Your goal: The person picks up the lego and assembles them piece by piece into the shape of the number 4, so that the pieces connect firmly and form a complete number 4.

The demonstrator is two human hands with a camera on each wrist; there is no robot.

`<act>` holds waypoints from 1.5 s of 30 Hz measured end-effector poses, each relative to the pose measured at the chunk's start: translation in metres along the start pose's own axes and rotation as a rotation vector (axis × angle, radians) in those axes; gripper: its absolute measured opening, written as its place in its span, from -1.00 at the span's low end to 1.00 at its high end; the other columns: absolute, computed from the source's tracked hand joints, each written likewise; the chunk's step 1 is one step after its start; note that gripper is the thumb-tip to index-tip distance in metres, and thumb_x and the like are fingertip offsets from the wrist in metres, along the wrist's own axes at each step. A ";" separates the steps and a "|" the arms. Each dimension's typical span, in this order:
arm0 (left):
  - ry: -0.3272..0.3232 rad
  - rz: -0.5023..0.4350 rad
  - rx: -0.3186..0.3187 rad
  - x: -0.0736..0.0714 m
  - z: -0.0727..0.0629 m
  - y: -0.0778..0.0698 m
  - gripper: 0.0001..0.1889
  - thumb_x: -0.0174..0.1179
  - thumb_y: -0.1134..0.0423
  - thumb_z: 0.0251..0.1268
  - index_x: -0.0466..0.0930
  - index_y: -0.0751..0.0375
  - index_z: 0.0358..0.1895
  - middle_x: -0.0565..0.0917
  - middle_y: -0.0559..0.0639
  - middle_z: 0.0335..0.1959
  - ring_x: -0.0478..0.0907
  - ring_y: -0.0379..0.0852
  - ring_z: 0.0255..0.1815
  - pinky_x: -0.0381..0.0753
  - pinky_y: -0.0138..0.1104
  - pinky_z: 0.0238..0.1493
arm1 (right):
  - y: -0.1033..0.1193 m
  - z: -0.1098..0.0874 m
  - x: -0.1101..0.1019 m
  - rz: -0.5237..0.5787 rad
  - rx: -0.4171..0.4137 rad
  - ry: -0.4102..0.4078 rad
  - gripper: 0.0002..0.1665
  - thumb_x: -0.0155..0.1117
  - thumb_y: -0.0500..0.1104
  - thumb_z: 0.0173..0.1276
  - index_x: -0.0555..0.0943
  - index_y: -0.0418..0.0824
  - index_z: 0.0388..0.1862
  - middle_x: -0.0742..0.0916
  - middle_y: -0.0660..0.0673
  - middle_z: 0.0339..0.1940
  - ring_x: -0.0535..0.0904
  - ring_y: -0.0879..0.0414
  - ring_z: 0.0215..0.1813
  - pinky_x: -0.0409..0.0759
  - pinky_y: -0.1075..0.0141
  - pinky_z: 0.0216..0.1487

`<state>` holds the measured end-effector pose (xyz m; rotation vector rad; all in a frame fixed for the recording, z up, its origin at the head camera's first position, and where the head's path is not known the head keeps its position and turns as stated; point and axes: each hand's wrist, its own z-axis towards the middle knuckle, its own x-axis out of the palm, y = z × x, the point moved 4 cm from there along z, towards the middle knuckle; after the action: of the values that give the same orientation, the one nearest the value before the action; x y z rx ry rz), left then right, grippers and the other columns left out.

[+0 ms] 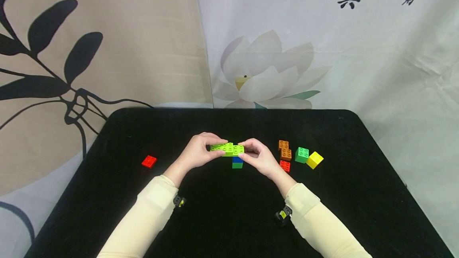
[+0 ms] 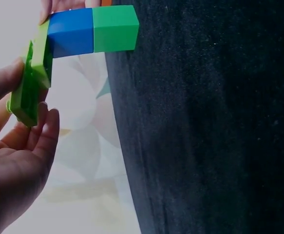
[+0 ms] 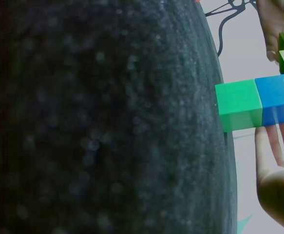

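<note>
Head view: the left lime brick (image 1: 221,147) is held over the middle of the black counter (image 1: 215,222), its end lapped onto the right lime brick (image 1: 238,150); whether the two are pressed fully together cannot be told. Beneath the right lime brick, at 6 o'clock, a blue brick (image 1: 237,160) is attached, with a green brick (image 1: 237,165) fixed below that; whether the counter is touched by this lowest brick cannot be told. At 9 o'clock the left lime brick is pinched by the left hand (image 1: 197,152), the gap between thumb and fingers being only as wide as the brick. At 3 o'clock the right lime brick is pinched in the same way by the right hand (image 1: 261,156). Beyond the right hand, also toward 3 o'clock, two orange bricks (image 1: 285,154) are set one behind the other, with a red brick (image 1: 285,166) at their 6 o'clock. Beside them are placed a loose green brick (image 1: 302,155) and, at about its 4 o'clock, a yellow brick (image 1: 314,160). Well apart, at 9 o'clock beyond the left hand, a lone red brick (image 1: 149,161) is seen. At 1 o'clock, a pale lotus (image 1: 269,71) is printed on the backdrop (image 1: 150,51).
</note>
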<state>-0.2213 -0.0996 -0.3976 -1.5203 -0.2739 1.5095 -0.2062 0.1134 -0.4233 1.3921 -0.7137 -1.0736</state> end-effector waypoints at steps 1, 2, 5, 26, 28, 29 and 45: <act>0.001 -0.005 -0.005 0.000 0.000 0.000 -0.64 0.46 0.25 0.15 0.73 0.15 0.05 0.72 0.00 -0.09 0.56 -0.04 -0.07 0.58 -0.21 -0.11 | 0.000 0.000 0.000 0.001 0.002 0.000 -0.67 0.25 -0.35 0.40 0.50 -0.43 0.11 0.63 -0.32 0.05 0.56 -0.24 0.15 0.55 0.20 0.18; 0.004 -0.010 -0.011 0.000 0.000 -0.001 -0.64 0.46 0.25 0.16 0.73 0.15 0.05 0.71 0.00 -0.10 0.56 -0.04 -0.07 0.58 -0.21 -0.11 | 0.000 0.000 0.000 0.003 0.002 0.002 -0.67 0.25 -0.35 0.40 0.50 -0.43 0.11 0.63 -0.32 0.05 0.55 -0.24 0.15 0.55 0.21 0.18; 0.009 -0.029 -0.032 0.000 0.000 -0.001 -0.65 0.45 0.25 0.17 0.73 0.16 0.05 0.71 0.00 -0.10 0.57 -0.04 -0.08 0.58 -0.21 -0.11 | -0.001 0.001 0.000 0.001 0.002 0.004 -0.67 0.25 -0.35 0.40 0.50 -0.42 0.10 0.63 -0.32 0.04 0.56 -0.24 0.14 0.54 0.16 0.19; 0.005 -0.043 -0.089 0.003 -0.003 0.000 -0.64 0.45 0.26 0.17 0.73 0.14 0.06 0.68 -0.01 -0.10 0.56 -0.05 -0.08 0.61 -0.20 -0.09 | 0.002 0.000 0.000 -0.038 -0.031 -0.002 -0.68 0.26 -0.34 0.39 0.52 -0.42 0.09 0.65 -0.33 0.02 0.56 -0.22 0.12 0.45 -0.07 0.24; 0.008 -0.027 -0.081 0.003 -0.002 -0.001 -0.64 0.45 0.26 0.16 0.73 0.14 0.06 0.68 -0.01 -0.11 0.56 -0.05 -0.09 0.61 -0.22 -0.10 | 0.002 0.000 0.000 -0.037 -0.035 -0.004 -0.68 0.26 -0.35 0.39 0.52 -0.42 0.09 0.66 -0.33 0.02 0.56 -0.22 0.11 0.45 -0.09 0.24; 0.011 -0.017 -0.077 0.003 -0.002 -0.001 -0.64 0.45 0.26 0.16 0.73 0.14 0.06 0.68 -0.01 -0.11 0.56 -0.06 -0.10 0.61 -0.23 -0.11 | 0.002 0.000 0.000 -0.037 -0.036 -0.004 -0.68 0.26 -0.35 0.39 0.52 -0.42 0.09 0.66 -0.34 0.02 0.56 -0.22 0.12 0.44 -0.09 0.24; 0.006 -0.027 -0.080 0.003 -0.001 0.001 -0.65 0.46 0.26 0.14 0.75 0.12 0.04 0.68 -0.03 -0.11 0.55 -0.05 -0.09 0.64 -0.27 -0.14 | 0.000 -0.001 -0.001 -0.018 -0.025 -0.004 -0.66 0.26 -0.35 0.39 0.52 -0.41 0.11 0.65 -0.34 0.04 0.55 -0.24 0.14 0.43 -0.10 0.26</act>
<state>-0.2198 -0.0982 -0.4007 -1.5773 -0.3544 1.4880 -0.2058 0.1144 -0.4236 1.3774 -0.6902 -1.0963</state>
